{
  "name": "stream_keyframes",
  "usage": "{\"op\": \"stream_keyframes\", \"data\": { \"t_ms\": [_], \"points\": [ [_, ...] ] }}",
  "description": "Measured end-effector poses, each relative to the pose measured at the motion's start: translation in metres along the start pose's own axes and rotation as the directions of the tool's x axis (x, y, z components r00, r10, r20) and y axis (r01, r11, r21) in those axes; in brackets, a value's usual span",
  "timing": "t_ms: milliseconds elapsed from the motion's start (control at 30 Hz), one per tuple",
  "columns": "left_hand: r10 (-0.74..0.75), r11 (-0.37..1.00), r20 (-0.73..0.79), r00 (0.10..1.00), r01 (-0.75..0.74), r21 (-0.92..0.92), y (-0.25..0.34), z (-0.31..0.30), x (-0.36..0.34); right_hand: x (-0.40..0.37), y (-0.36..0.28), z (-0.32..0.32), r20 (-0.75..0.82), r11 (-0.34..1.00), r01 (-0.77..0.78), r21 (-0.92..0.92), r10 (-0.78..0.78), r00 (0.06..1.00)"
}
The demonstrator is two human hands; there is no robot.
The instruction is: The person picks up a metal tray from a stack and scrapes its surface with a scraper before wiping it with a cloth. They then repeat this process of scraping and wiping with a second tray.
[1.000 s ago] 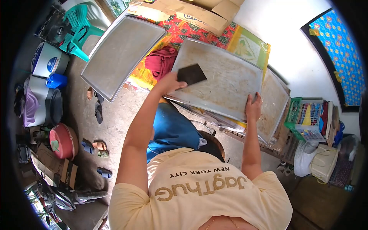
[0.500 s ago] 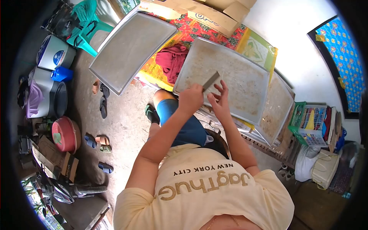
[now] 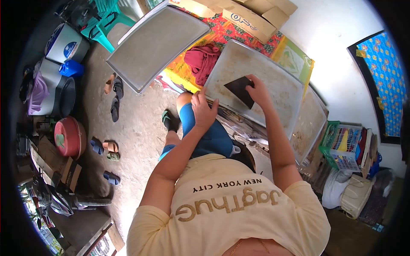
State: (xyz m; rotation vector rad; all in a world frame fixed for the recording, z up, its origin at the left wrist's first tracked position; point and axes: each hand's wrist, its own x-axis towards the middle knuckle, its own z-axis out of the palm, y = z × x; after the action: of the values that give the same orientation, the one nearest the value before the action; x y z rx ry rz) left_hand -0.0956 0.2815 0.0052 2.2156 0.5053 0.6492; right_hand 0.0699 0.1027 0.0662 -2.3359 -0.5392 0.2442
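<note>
My right hand [image 3: 256,88] grips a dark flat scraper-like plate [image 3: 240,90] by its upper right side, over a worn metal tray [image 3: 277,91]. The plate's lower edge is tilted across the tray's surface. At the tray's near left edge rests my left hand [image 3: 204,109], fingers apart, holding nothing. A crumpled maroon cloth [image 3: 201,63] lies just left of the tray on the patterned table cover [image 3: 181,81].
Another metal tray [image 3: 158,45] sits at the upper left, and a third [image 3: 308,123] lies to the right. Behind are cardboard boxes [image 3: 252,21]. Crates [image 3: 341,145] stand at the right; slippers [image 3: 112,146] and a red basin [image 3: 68,137] are on the floor.
The plate has passed from my left hand to my right hand and now lies lower on the tray. My left hand has moved down to the tray's edge. The view has shifted slightly.
</note>
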Motion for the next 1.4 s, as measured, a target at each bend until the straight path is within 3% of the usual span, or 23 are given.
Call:
{"op": "stream_keyframes", "data": {
  "t_ms": [67, 100, 200, 267, 467, 667, 800, 867, 900, 967, 1100, 1400],
  "points": [
    [-0.121, 0.984, -0.064, 0.991, 0.111, -0.139, -0.015, 0.007, 0.003, 0.013, -0.014, 0.004, -0.02, 0.979, 0.062, -0.197, -0.067, 0.998],
    [-0.223, 0.972, -0.065, 0.973, 0.217, -0.085, -0.024, 0.012, 0.002, 0.017, -0.02, 0.009, -0.048, 0.954, 0.093, -0.284, -0.111, 0.993],
    [-0.287, 0.901, 0.099, 0.953, 0.304, -0.31, -0.041, 0.01, 0.01, 0.024, -0.031, 0.024, -0.091, 0.844, 0.183, -0.504, -0.263, 0.961],
    [-0.305, 0.898, 0.167, 0.937, 0.342, -0.276, -0.037, 0.005, 0.012, 0.023, -0.032, 0.034, -0.078, 0.76, 0.255, -0.597, -0.372, 0.925],
    [-0.256, 0.899, 0.17, 0.952, 0.299, -0.319, -0.045, 0.012, 0.01, 0.03, -0.035, 0.046, -0.075, 0.724, 0.33, -0.606, -0.464, 0.882],
    [-0.27, 0.886, 0.18, 0.946, 0.317, -0.338, -0.045, 0.013, 0.014, 0.035, -0.04, 0.035, 0.121, 0.731, 0.405, -0.548, -0.41, 0.904],
    [-0.315, 0.893, 0.237, 0.919, 0.372, -0.255, -0.035, 0.003, 0.018, 0.036, -0.039, 0.032, 0.155, 0.693, 0.455, -0.559, -0.451, 0.879],
    [-0.148, 0.975, 0.103, 0.983, 0.163, -0.153, -0.042, 0.008, 0.018, 0.033, -0.038, 0.034, 0.194, 0.679, 0.493, -0.545, -0.469, 0.861],
    [-0.051, 0.994, 0.046, 0.998, 0.055, -0.094, -0.038, 0.006, 0.021, 0.034, -0.037, 0.034, 0.142, 0.693, 0.442, -0.57, -0.447, 0.883],
    [-0.155, 0.987, 0.187, 0.97, 0.16, -0.012, -0.03, -0.001, 0.026, 0.04, -0.034, 0.032, 0.033, 0.714, 0.339, -0.613, -0.405, 0.914],
    [-0.291, 0.95, 0.329, 0.898, 0.229, 0.213, -0.006, -0.02, 0.038, 0.039, -0.036, 0.029, 0.047, 0.695, 0.381, -0.61, -0.448, 0.893],
    [-0.256, 0.937, 0.394, 0.883, 0.127, 0.324, 0.001, -0.029, 0.045, 0.042, -0.033, 0.042, -0.05, 0.751, 0.355, -0.557, -0.458, 0.888]
  ]
}}
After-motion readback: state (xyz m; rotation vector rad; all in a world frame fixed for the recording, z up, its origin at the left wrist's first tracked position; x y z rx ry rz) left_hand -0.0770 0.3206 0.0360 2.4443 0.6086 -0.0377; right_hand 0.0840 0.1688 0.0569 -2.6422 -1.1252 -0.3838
